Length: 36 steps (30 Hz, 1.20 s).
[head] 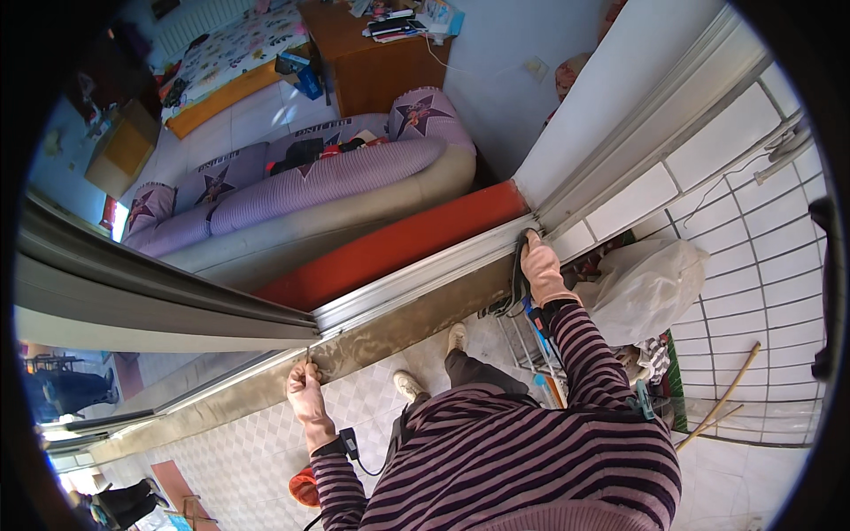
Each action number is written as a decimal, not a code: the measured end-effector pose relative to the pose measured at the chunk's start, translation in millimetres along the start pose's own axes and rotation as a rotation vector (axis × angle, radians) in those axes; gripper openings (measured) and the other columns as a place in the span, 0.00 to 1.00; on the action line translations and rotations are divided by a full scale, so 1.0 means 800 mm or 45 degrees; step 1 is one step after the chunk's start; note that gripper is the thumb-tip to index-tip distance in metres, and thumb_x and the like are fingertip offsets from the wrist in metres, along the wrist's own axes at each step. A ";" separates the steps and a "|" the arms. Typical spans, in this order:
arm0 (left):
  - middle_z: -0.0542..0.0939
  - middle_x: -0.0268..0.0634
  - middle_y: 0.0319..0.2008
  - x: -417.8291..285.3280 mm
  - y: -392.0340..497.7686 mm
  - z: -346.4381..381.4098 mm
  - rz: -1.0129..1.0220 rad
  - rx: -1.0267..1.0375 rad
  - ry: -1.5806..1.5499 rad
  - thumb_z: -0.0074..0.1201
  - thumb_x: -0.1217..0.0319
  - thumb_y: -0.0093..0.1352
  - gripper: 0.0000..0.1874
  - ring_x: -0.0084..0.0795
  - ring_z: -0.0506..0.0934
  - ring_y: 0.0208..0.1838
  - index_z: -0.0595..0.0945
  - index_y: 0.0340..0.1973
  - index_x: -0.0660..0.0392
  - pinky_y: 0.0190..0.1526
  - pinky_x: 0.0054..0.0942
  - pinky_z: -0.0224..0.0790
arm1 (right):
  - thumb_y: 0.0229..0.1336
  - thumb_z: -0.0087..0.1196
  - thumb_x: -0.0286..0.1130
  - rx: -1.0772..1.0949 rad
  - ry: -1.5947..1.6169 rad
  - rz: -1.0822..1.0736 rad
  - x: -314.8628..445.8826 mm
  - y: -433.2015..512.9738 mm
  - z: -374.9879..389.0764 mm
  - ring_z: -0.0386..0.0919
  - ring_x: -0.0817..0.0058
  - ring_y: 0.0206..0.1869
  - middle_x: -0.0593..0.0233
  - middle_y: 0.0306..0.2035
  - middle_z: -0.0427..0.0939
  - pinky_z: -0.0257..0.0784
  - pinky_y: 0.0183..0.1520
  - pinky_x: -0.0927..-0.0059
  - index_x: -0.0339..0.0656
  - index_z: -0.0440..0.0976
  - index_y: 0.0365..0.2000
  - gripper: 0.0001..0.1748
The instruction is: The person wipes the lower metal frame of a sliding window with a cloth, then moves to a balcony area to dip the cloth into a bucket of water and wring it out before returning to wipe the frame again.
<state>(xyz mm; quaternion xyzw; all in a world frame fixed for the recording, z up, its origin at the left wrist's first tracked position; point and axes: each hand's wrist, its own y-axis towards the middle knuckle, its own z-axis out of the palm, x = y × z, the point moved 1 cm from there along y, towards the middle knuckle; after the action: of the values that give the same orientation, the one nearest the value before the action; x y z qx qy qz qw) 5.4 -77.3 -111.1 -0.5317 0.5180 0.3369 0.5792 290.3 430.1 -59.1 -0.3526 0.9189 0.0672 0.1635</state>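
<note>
My right hand presses a dark cloth against the right end of the white window sill track, near the corner of the frame. A fold of the cloth hangs down over the wall below the sill. My left hand, its fingers curled, is at the lower edge of the sliding window frame. A thin, dark, upright piece shows at its fingertips, too small to identify. Damp-looking smears mark the ledge below the track.
Beyond the track lie a red inner sill and a purple-covered sofa. A wire rack and a filled plastic bag stand by the tiled wall. Wooden sticks lean at right; a red object is behind my left forearm.
</note>
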 end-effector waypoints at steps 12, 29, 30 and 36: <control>0.81 0.26 0.31 -0.007 -0.002 0.001 -0.029 0.025 -0.030 0.59 0.75 0.76 0.03 0.14 0.74 0.31 0.85 0.42 0.59 0.37 0.18 0.67 | 0.66 0.56 0.35 -0.336 1.228 0.473 0.004 -0.027 0.050 0.83 0.57 0.45 0.54 0.39 0.83 0.78 0.51 0.61 0.39 0.76 0.52 0.17; 0.82 0.27 0.32 -0.015 -0.009 0.005 -0.052 -0.011 0.006 0.59 0.74 0.75 0.04 0.16 0.74 0.32 0.86 0.43 0.60 0.37 0.18 0.68 | 0.76 0.46 0.37 -1.330 2.290 0.844 -0.117 -0.011 -0.362 0.73 0.81 0.29 0.74 0.31 0.79 0.67 0.32 0.80 0.48 0.76 0.43 0.10; 0.82 0.27 0.32 -0.016 -0.010 0.006 -0.048 -0.028 0.026 0.59 0.74 0.76 0.05 0.16 0.74 0.32 0.86 0.43 0.60 0.37 0.19 0.68 | 0.76 0.46 0.33 -1.464 2.121 0.659 -0.119 0.004 -0.327 0.66 0.84 0.28 0.77 0.28 0.73 0.63 0.32 0.79 0.46 0.74 0.42 0.07; 0.83 0.27 0.31 -0.018 -0.013 0.005 0.063 0.017 0.061 0.60 0.72 0.75 0.10 0.18 0.76 0.32 0.88 0.48 0.63 0.36 0.21 0.71 | 0.63 0.60 0.33 -0.587 0.840 0.077 -0.072 0.007 -0.098 0.80 0.42 0.47 0.42 0.44 0.83 0.76 0.52 0.50 0.35 0.80 0.42 0.12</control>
<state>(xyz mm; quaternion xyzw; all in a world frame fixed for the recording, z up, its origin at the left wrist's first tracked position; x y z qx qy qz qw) 13.0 -73.5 -95.0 -0.5229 0.5469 0.3348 0.5616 306.9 451.7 34.6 -0.3555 0.8929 0.1597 -0.2257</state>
